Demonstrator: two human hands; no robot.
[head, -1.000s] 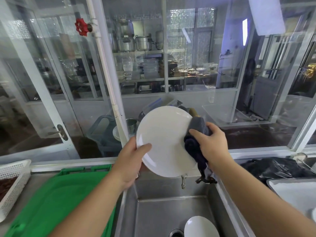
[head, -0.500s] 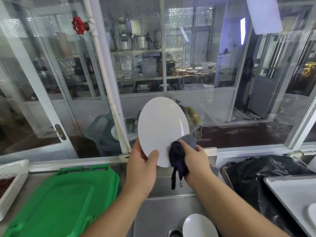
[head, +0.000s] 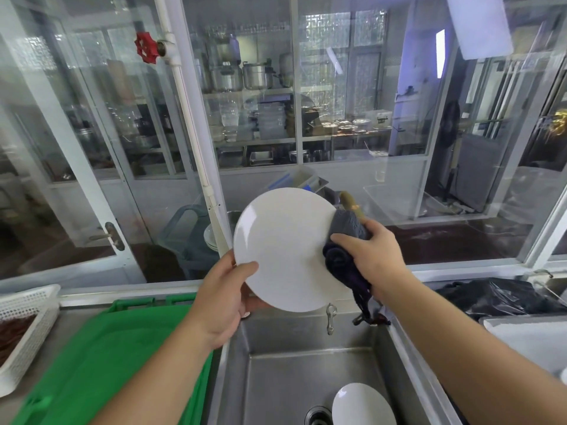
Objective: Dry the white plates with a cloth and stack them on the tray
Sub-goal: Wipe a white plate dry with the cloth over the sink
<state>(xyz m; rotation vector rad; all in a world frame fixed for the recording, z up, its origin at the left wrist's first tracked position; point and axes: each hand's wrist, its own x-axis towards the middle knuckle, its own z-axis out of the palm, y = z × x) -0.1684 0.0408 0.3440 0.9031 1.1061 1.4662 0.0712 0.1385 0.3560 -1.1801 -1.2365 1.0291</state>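
Plate (head: 285, 250) and cloth (head: 343, 240) in hands

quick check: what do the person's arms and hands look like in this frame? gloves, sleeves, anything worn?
Both forearms are bare as far as the frame shows, with no sleeves in view. The left hand and the right hand wear no gloves. No watch, ring, wristband or marking is visible on either.

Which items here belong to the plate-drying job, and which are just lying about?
Job: left hand holding white plate; right hand with dark cloth; second plate in sink; green tray.
Bystanders: white basket, black bag, red valve.
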